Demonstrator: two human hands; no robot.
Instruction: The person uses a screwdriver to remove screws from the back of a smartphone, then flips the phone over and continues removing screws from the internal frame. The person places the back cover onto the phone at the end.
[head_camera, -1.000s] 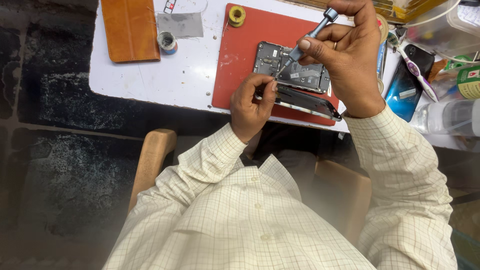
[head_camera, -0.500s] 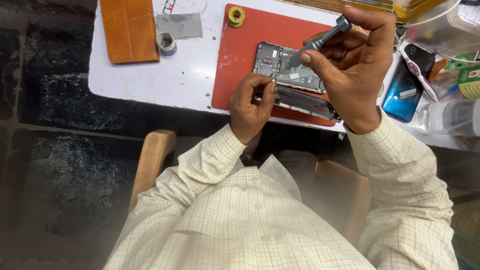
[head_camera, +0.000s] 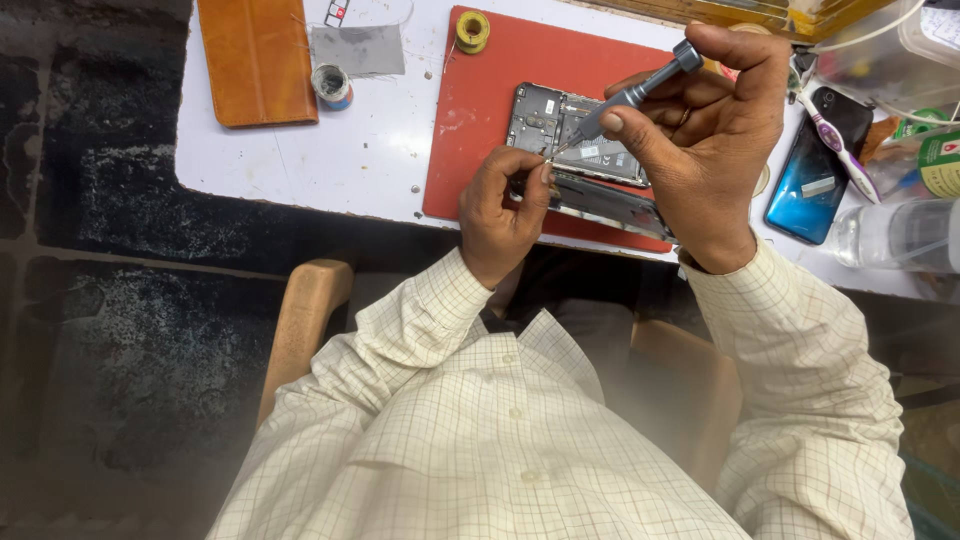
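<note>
While steadied, opened phone (head_camera: 575, 135) under screwdriver (head_camera: 632, 95).

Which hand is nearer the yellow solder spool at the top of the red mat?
Left. The left hand sits below the yellow solder spool; the right hand, holding the screwdriver, is farther off to its right.

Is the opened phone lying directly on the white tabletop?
No, the opened phone lies on a red mat that covers that part of the white table.
</note>
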